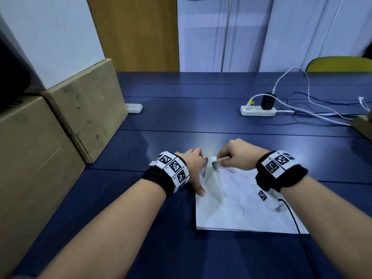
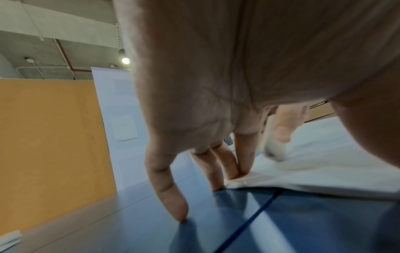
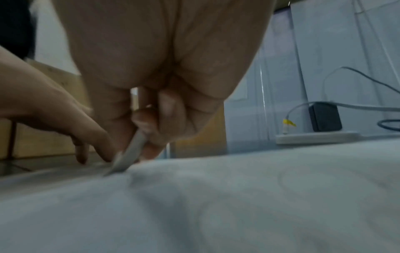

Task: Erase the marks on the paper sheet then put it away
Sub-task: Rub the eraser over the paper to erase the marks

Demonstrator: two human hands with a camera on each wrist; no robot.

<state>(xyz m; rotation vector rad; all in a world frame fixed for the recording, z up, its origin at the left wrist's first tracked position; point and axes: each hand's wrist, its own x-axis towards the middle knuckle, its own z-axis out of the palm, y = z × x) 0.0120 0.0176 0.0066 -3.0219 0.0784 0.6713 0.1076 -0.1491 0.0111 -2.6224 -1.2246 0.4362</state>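
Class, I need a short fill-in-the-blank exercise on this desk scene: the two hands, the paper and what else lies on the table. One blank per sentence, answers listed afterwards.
1. The right hand grips a thin white ____ whose tip touches the paper.
2. The left hand presses the paper's far ____ corner flat with straight fingers.
3. The paper lies on a ____ table.
4. A black adapter is plugged into the white ____ at far right.

Missing words: eraser; left; blue; power strip
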